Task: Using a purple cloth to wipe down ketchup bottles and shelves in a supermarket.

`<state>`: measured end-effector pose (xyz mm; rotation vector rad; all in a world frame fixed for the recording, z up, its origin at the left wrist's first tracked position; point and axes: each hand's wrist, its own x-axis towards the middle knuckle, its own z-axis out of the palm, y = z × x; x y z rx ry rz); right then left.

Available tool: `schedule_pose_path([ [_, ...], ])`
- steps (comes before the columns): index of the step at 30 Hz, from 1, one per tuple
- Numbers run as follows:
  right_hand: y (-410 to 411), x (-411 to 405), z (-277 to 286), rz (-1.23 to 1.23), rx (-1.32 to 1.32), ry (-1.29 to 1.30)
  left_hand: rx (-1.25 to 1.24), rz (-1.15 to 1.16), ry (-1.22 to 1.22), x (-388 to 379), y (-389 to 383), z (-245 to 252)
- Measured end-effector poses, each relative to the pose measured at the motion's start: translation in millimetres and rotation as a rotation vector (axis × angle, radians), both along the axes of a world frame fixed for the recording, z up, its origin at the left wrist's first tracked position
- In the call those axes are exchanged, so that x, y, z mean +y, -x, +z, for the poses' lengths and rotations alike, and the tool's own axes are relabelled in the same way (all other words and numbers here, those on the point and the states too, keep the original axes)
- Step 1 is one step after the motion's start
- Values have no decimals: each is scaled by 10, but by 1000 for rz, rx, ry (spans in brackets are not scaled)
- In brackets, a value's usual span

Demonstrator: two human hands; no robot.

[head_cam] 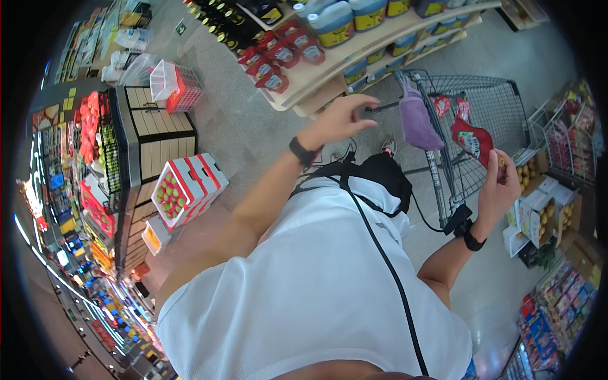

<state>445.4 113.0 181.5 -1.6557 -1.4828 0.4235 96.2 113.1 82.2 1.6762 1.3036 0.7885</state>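
A red sauce pouch (472, 137) hangs over the wire shopping cart (503, 109), tilted, with my right hand (503, 178) closed on its capped end. My left hand (344, 118) is raised between the wooden shelf and the cart; its thumb and fingers are apart, with nothing seen between them. A purple cloth bag (418, 116) hangs by its strap from the cart's handle side. Inside the basket lies a small red packet (441, 105). Similar red pouches (285, 54) stand in rows on the shelf (304, 88) beyond my left hand.
Large blue-lidded jugs (332, 23) and dark bottles (223, 23) share the shelf. At left are stacked shopping baskets (178, 88), red-and-white boxes of green fruit (190, 190) and a produce stand (161, 118). Cartons of yellow fruit (546, 213) stand right. A black cable crosses my shirt.
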Motion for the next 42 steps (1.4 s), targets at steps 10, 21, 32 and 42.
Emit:
schedule_pose_path([
  [10,1620,-146,59,841,-62,96,-95,-30,-259,-346,182,729],
  [21,1786,182,-37,788,7,69,9,686,-123,-157,1203,85],
  [32,1149,163,-231,580,-43,108,86,1199,-464,768,1881,-862],
  [42,796,6,-251,422,-52,190,280,1265,-241,967,1822,-1339],
])
